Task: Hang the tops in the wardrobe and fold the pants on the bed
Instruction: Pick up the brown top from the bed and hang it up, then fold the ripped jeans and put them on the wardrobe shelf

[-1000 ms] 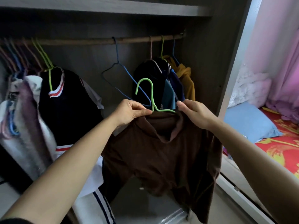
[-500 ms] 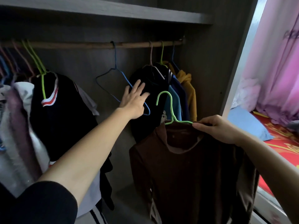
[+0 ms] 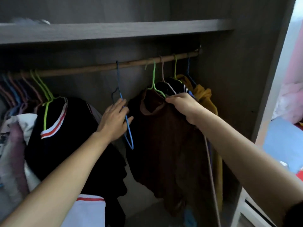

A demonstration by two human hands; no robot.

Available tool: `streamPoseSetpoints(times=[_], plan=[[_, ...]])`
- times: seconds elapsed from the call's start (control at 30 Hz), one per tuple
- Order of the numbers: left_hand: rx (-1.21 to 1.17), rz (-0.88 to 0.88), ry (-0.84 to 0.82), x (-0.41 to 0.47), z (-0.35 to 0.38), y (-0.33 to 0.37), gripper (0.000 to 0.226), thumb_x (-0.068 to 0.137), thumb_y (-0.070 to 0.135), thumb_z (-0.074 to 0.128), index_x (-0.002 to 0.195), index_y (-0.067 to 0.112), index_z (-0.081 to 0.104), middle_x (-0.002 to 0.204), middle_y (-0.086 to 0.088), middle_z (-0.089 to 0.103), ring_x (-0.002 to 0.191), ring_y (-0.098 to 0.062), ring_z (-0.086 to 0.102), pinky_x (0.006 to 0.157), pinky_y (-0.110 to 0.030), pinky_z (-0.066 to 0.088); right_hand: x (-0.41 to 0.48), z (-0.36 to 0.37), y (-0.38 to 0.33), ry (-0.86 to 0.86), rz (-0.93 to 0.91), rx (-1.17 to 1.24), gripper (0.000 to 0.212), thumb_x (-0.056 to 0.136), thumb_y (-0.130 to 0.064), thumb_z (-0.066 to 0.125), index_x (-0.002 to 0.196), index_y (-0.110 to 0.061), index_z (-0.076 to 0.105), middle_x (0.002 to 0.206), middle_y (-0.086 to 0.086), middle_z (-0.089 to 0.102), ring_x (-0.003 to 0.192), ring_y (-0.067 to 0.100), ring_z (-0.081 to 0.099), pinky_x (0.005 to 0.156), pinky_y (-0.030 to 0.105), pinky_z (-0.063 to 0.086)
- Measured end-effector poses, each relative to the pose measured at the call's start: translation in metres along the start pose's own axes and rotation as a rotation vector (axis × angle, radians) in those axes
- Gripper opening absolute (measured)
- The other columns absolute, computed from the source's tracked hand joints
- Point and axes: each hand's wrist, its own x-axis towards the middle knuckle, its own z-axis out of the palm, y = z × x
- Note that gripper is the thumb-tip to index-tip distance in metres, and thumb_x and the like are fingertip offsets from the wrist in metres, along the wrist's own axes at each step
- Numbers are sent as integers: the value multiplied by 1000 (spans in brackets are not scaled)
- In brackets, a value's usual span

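Two hands work: right hand [image 3: 183,105] pinches the brown long-sleeved top [image 3: 165,145] on its green wire hanger [image 3: 155,82] hooked over the wooden rail [image 3: 101,68]; left hand [image 3: 114,120], fingers spread, presses the empty blue wire hanger [image 3: 127,126] leftward.

Right hand [image 3: 183,106] grips the brown top [image 3: 167,145] on its green hanger [image 3: 154,79], hooked over the rod [image 3: 98,68]; left hand [image 3: 114,120] touches a blue hanger [image 3: 128,136].
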Motion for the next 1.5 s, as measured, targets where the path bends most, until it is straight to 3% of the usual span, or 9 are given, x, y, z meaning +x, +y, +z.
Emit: streamPoseSetpoints(times=[0.17,0.3,0.43,0.57,0.63,0.87,1.13,1.33,1.5], plan=[[-121,-43,9,-7,2,5,26,87,22,72,98,0,64,142,-23,49,137,-35,42,107,-46,42,57,39,-19,57,-122,52,13,91,-29,61,88,-22,73,95,7,74,93,27,69,93,47,55],[-143,-65,4,-7,2,10,23,86,18,73,99,0,65,142,-23,49,138,-34,41,110,-42,38,76,59,-22,52,-212,-150,24,95,-28,56,104,-14,74,104,6,71,100,25,65,93,40,54],[-187,-97,-24,-12,0,10,25,79,-6,65,102,-1,63,146,-22,45,141,-33,37,107,-49,43,66,70,2,-54,-208,-366,25,96,-31,57,113,-16,69,110,7,69,106,25,62,88,32,49],[-276,-187,-88,-19,-8,16,50,80,-14,49,127,1,57,156,-14,33,148,-24,22,121,-32,20,52,63,12,4,-288,-437,48,98,-38,54,140,-17,51,125,7,64,117,25,58,96,34,48],[-301,-210,-95,-27,-13,20,52,85,-8,45,135,4,53,156,-11,34,148,-23,22,122,-33,17,42,58,16,69,-351,-513,54,99,-42,50,147,-18,43,133,9,58,123,27,54,100,36,46],[-399,-308,14,-91,-8,78,50,101,40,32,135,12,56,153,-8,40,143,-26,32,113,-45,32,-60,47,101,311,-536,-773,53,103,-45,38,152,-24,33,156,7,33,143,26,31,116,41,30],[-410,-377,-164,-202,17,181,55,99,41,38,147,16,40,158,-15,27,147,-31,23,113,-54,29,-189,19,245,231,-188,-1149,64,102,-50,38,157,-23,19,164,16,10,151,35,8,121,50,17],[-361,-334,-388,-244,12,253,62,99,48,27,154,20,22,162,-12,14,150,-29,11,116,-57,20,-240,-47,266,291,-59,-1172,68,100,-54,36,157,-24,15,165,16,3,152,35,1,122,52,9],[-359,-220,-389,-212,-7,331,64,98,49,29,154,18,24,161,-15,17,148,-33,15,114,-58,21,-287,-120,275,387,9,-1148,69,97,-55,33,157,-25,16,165,14,2,152,33,1,122,53,10]])
